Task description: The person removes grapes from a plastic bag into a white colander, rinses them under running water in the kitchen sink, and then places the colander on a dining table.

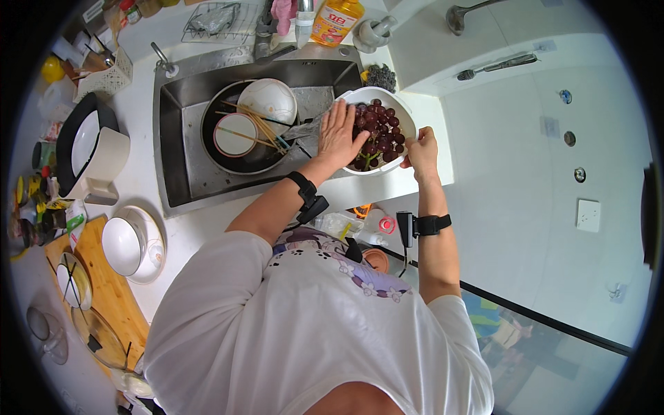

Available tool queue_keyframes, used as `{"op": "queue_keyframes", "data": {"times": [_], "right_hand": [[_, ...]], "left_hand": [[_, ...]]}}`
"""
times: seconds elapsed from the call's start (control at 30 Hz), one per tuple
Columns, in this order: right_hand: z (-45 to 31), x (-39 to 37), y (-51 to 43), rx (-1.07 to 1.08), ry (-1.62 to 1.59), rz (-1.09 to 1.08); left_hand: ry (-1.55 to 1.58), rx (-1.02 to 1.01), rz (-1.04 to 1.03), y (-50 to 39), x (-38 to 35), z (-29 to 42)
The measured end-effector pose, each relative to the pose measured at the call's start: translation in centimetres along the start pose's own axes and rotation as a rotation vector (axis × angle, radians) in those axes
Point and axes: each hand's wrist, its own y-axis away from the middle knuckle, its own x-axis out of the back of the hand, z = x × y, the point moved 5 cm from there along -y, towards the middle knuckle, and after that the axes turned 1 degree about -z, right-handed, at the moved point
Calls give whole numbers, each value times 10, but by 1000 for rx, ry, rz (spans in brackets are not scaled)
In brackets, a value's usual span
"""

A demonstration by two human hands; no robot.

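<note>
A white plastic basin (407, 110), holding a bunch of dark red grapes (383, 124) with green stems, is at the sink's right edge. My right hand (422, 151) grips the basin's right rim. Flat over its left side lies my left hand (338, 132), thumb apart, fingers against the grapes' edge. From beneath that hand a clear stream, which looks like water, runs left into the stainless steel sink (193, 136). In the sink stands a dark round pan (208, 148) with a patterned bowl (267, 101), a smaller pink-rimmed bowl (235, 136) and several chopsticks (262, 127).
Behind the sink stand a faucet (263, 36), a yellow detergent bottle (337, 21) and a stone mortar (371, 37). A steel scourer (381, 78) sits by the basin. On the left counter are bowls (123, 246), a wooden cutting board (111, 275) and a glass lid (101, 337).
</note>
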Motion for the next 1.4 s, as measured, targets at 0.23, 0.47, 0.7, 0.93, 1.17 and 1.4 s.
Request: {"op": "queue_keyframes", "data": {"times": [0.23,0.47,0.7,0.93,1.17,1.4], "right_hand": [[-12,-1,2,14,0,-11],[-32,-6,4,81,102,3],[-64,-12,9,143,227,9],[-84,-16,15,209,290,26],[-103,-21,24,233,357,34],[-113,-25,32,270,477,48]], "left_hand": [[274,162,-144,-5,5,16],[211,188,-183,-9,13,23],[282,219,-149,-13,16,21],[299,183,-58,-18,28,22],[338,184,-21,-20,36,21],[366,179,15,-19,32,18]]}}
